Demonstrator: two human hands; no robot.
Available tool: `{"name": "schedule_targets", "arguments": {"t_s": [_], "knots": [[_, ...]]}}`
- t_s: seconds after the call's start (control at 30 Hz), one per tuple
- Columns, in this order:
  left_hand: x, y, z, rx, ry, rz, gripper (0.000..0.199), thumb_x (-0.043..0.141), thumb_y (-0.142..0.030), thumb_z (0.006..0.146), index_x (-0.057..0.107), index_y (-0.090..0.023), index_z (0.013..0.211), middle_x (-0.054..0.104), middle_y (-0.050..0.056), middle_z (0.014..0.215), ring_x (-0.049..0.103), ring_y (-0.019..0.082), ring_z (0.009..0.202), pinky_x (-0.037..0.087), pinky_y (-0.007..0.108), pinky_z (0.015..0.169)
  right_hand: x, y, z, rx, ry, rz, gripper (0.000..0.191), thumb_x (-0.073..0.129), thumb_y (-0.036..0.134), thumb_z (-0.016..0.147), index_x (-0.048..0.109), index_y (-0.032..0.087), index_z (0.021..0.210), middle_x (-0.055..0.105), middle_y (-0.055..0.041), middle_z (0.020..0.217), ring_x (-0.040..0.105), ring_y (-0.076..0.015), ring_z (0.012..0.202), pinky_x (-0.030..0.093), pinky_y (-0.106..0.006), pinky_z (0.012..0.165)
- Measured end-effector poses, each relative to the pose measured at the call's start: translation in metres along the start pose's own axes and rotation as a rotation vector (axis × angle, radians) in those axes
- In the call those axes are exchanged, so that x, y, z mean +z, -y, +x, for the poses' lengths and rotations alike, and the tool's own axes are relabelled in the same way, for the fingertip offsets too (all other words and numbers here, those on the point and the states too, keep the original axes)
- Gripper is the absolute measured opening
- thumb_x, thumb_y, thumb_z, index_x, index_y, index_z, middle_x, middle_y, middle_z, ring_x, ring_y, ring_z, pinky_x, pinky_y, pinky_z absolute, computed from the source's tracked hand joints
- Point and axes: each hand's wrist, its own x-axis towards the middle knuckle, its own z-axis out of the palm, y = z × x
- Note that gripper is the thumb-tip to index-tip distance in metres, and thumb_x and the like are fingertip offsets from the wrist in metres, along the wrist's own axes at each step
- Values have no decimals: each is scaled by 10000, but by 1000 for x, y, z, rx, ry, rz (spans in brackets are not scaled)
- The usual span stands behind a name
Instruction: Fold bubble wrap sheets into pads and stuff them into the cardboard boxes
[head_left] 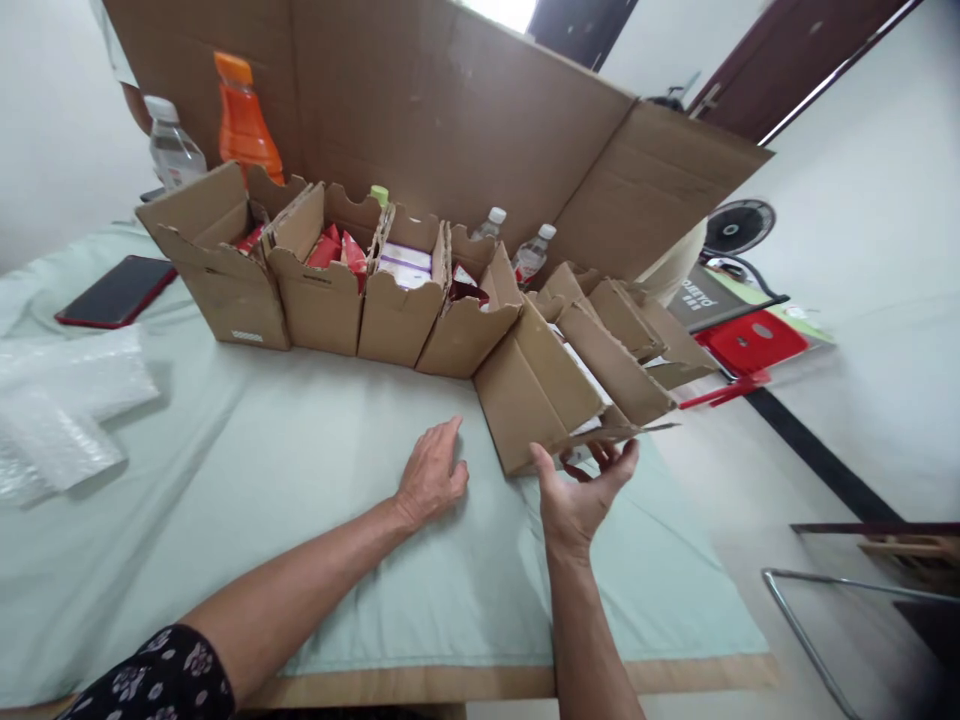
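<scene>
My left hand [433, 474] lies palm down on the pale green cloth [322, 440], its fingers stretched out and nothing in it. At the near end of a cardboard box [536, 385] on the right, my right hand [576, 508] is spread, thumb apart from the curved fingers. Its fingertips are at the box's lower front edge; whether they touch it I cannot tell. White packs [585, 365] show inside that box. A row of open cardboard bins runs leftward from it, one with a white and purple pack [405, 265], another with red packets [336, 250].
A tall cardboard panel [420, 110] stands behind the bins. Between them are an orange bottle [247, 125], a clear bottle [174, 150] and smaller bottles. A dark phone [118, 290] and bubble wrap [67, 410] lie at the left. A red plastic stool [757, 345] stands beyond the table.
</scene>
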Motion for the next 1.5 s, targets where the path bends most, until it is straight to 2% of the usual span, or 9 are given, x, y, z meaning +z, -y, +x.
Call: {"name": "schedule_targets", "arguments": {"t_s": [0.13, 0.23, 0.33, 0.4, 0.53, 0.67, 1.03, 1.13, 1.5], "knots": [[0, -1, 0, 9, -4, 11, 687, 534, -170, 785, 472, -90, 1465, 627, 197, 1370, 575, 324, 1286, 446, 529, 1155, 23, 1, 7, 36, 60, 73, 1176, 818, 612, 708, 160, 240, 1610, 327, -205, 1553, 493, -347, 1355, 619, -479, 896], [1, -2, 0, 15, -17, 25, 664, 521, -160, 785, 492, -86, 1444, 638, 201, 1355, 586, 323, 1277, 452, 534, 1147, 28, 2, -6, 5, 111, 88, 995, 754, 583, 798, 259, 232, 1588, 238, -214, 1618, 407, -359, 1450, 611, -497, 946], [3, -2, -1, 28, -41, 35, 648, 523, -149, 779, 508, -99, 1425, 639, 199, 1363, 589, 322, 1281, 458, 537, 1138, 26, 5, -25, -95, 199, 8, 692, 664, 470, 905, 415, 247, 1511, 317, -192, 1596, 431, -335, 1444, 588, -515, 982], [4, -1, -1, 45, -52, 43, 642, 526, -143, 775, 518, -114, 1416, 648, 191, 1351, 595, 322, 1269, 464, 542, 1129, 29, 6, -30, -153, 264, -59, 580, 615, 402, 930, 474, 233, 1467, 401, -193, 1539, 452, -332, 1429, 552, -548, 1025], [5, 0, -2, 68, -70, 56, 627, 526, -141, 776, 525, -118, 1402, 662, 183, 1321, 609, 317, 1244, 478, 536, 1113, 47, 2, -13, -181, 343, -154, 631, 567, 352, 908, 437, 168, 1497, 393, -230, 1559, 365, -358, 1499, 385, -619, 1178], [4, 0, -2, 70, -72, 57, 610, 521, -141, 787, 527, -125, 1397, 661, 179, 1318, 615, 311, 1242, 480, 539, 1112, 65, -7, 10, -195, 414, -199, 687, 557, 320, 877, 408, 111, 1514, 339, -255, 1618, 318, -353, 1538, 294, -604, 1239], [-2, -2, -2, 81, -34, 89, 567, 530, -139, 811, 540, -149, 1378, 672, 163, 1310, 619, 299, 1237, 495, 493, 1095, 69, -33, 19, -234, 544, -188, 791, 583, 363, 880, 311, 133, 1587, 253, -199, 1699, 219, -294, 1596, 251, -568, 1278], [-1, -2, -3, 88, -46, 96, 554, 528, -140, 820, 546, -157, 1373, 675, 153, 1308, 624, 292, 1228, 498, 482, 1093, 68, -39, 21, -230, 590, -181, 798, 598, 389, 887, 305, 173, 1598, 258, -174, 1705, 244, -300, 1588, 273, -579, 1268], [3, -1, -4, 92, -52, 107, 562, 534, -131, 809, 559, -173, 1368, 679, 141, 1308, 623, 291, 1223, 495, 501, 1095, 64, -40, 23, -155, 673, -187, 842, 628, 388, 860, 310, 179, 1611, 303, -183, 1691, 323, -330, 1553, 328, -573, 1233]]}}
